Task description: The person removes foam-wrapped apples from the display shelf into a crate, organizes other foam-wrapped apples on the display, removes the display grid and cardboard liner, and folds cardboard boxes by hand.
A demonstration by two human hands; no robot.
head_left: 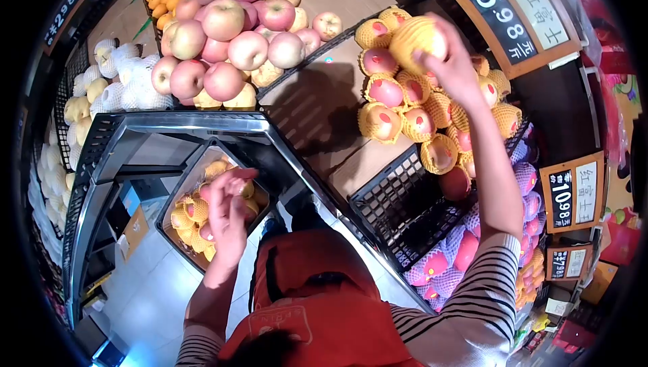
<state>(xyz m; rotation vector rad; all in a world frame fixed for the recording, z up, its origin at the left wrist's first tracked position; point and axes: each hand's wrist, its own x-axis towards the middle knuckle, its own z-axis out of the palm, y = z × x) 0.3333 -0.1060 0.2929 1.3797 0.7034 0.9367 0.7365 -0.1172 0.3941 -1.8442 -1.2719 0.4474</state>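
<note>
My right hand (453, 63) grips an apple in a yellow foam net (412, 38), held above a pile of similar netted apples (383, 92) on the display, many with red stickers. My left hand (228, 210) hangs above a box (185, 183) low by my legs, its fingers apart and loosely curved, with nothing visible in them. Inside that box are several more apples in yellow nets (196, 210); the hand hides part of them.
A black-and-chrome shelf edge (182, 123) runs between me and the display. Bare apples (223, 19) are heaped at the upper left. A black crate (385, 195) sits near purple-netted apples (466, 249). Price signs (503, 9) line the right side.
</note>
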